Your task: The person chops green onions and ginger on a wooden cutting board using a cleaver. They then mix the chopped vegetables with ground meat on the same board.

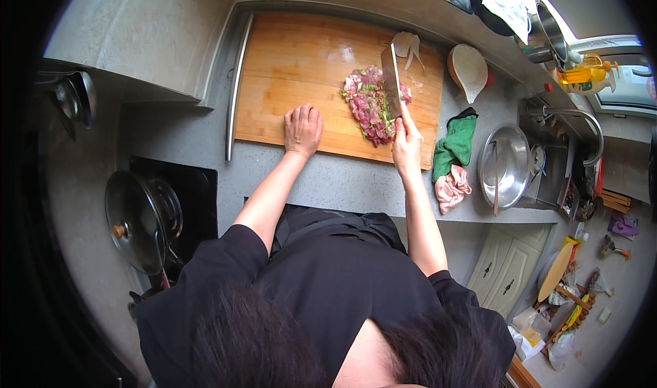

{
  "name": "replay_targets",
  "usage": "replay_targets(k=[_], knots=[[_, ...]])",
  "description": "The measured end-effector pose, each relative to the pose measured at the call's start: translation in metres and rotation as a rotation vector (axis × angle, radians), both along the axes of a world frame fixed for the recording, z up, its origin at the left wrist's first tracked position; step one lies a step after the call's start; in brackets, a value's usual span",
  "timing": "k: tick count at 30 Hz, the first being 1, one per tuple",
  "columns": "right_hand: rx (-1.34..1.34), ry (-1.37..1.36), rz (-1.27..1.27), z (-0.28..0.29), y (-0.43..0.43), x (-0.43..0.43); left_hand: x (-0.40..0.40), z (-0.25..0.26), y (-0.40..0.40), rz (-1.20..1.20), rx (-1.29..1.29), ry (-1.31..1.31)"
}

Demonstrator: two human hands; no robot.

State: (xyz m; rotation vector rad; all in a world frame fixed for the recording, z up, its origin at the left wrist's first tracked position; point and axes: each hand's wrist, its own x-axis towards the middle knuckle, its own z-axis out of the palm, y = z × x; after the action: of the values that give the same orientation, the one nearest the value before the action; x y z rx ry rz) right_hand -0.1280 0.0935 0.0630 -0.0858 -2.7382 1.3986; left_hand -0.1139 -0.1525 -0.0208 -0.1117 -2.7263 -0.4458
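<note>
My right hand (408, 144) grips the handle of a cleaver (391, 80), index finger stretched along the blade's near end. The blade stands on edge in a heap of chopped raw meat mixed with green bits (365, 103). Beneath the heap is a large wooden cutting board (287, 64). My left hand (303, 130) rests on the board's near edge, left of the meat, fingers curled together and holding nothing. Close to the cleaver's far end lies a pale, flat scrap with thin strips (406, 46); its material is unclear.
Right of the board are a teardrop-shaped dish (468, 72), a green cloth (456, 144), a pink cloth (452, 188) and a steel basin (505, 172) with a chopstick-like stick across it. A sink (554, 177) lies beyond. A lidded pan (134, 224) stands at left.
</note>
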Motion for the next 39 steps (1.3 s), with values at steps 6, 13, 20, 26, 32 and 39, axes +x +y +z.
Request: replay_targets(k=[6, 13, 20, 26, 32, 39], knots=[[0.108, -0.178, -0.072, 0.007, -0.005, 0.002, 0.001, 0.001, 0.001, 0.040, 0.014, -0.036], [-0.019, 0.090, -0.121, 0.012, 0.000, 0.008, 0.000, 0.005, 0.001, 0.055, 0.047, -0.006], [-0.182, -0.060, -0.113, 0.018, 0.008, 0.006, 0.003, -0.003, 0.001, 0.017, 0.016, -0.002], [-0.094, -0.154, -0.054, 0.011, 0.013, -0.003, 0.005, -0.007, -0.016, 0.081, 0.013, -0.033], [-0.026, -0.090, -0.038, 0.005, 0.003, 0.007, 0.003, -0.002, -0.011, 0.000, 0.006, -0.058], [-0.113, 0.014, -0.034, 0.009, 0.000, 0.008, 0.004, -0.001, -0.012, -0.007, 0.006, -0.051]])
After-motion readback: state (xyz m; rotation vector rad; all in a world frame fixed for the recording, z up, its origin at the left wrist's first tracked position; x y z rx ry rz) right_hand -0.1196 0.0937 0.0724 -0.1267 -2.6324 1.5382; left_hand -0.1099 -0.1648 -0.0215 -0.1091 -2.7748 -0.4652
